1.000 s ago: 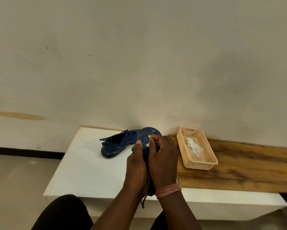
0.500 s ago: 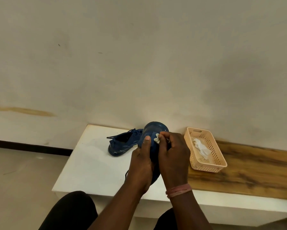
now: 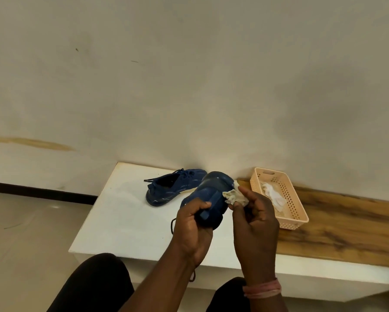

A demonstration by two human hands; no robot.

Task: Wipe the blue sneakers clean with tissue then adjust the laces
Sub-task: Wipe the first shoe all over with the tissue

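My left hand (image 3: pixel 192 228) grips a blue sneaker (image 3: pixel 211 194) by its heel end, sole turned up toward me, above the white table (image 3: pixel 121 221). My right hand (image 3: pixel 254 221) pinches a crumpled, soiled tissue (image 3: pixel 234 195) against the sneaker's right edge. A dark lace hangs below my left wrist. The second blue sneaker (image 3: pixel 171 188) lies on the table behind, its opening facing up and laces loose to the left.
A peach perforated basket (image 3: pixel 297 212) with white tissues inside stands on the wooden board (image 3: pixel 346 230) to the right. The wall runs close behind the table. My knees in dark trousers sit under the table's front edge.
My right hand has slid with the tissue from the sole's middle to its right edge. The sneaker has tilted, showing more of the sole. The view shifted slightly.
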